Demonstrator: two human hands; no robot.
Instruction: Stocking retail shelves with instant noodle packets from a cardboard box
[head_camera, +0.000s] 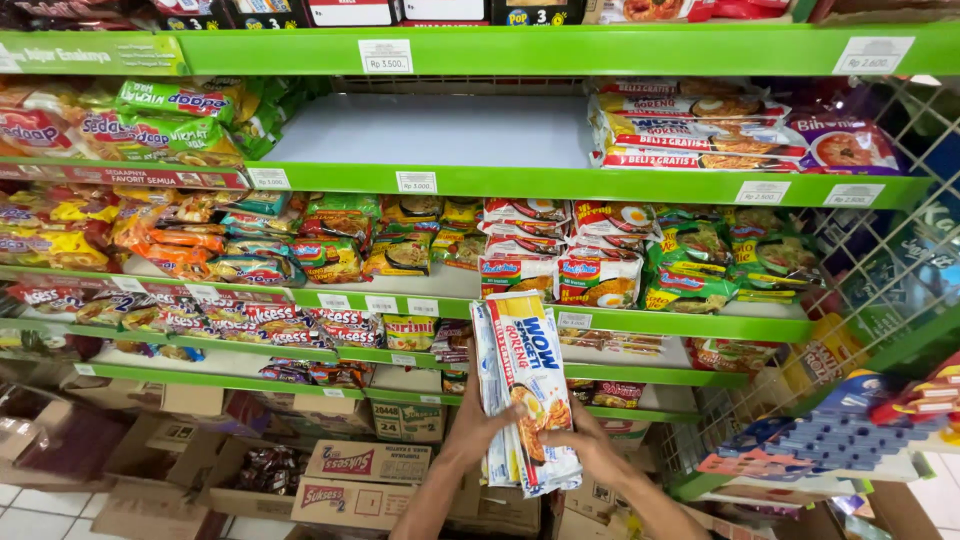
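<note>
A stack of flat white, yellow and blue noodle packets (522, 385) stands upright in front of the green shelves. My left hand (478, 425) grips its left side from behind. My right hand (588, 443) holds its lower right edge. Both forearms rise from the bottom of the view. Behind the stack, the shelf at mid height carries rows of red-and-white noodle packets (560, 268) and green ones (700, 265).
The white shelf board (430, 130) above is bare in its middle, with stacked packets (700, 130) at its right. Cardboard boxes (365, 480) sit on the floor below. A wire rack (880, 270) with blue packs (840, 425) stands at the right.
</note>
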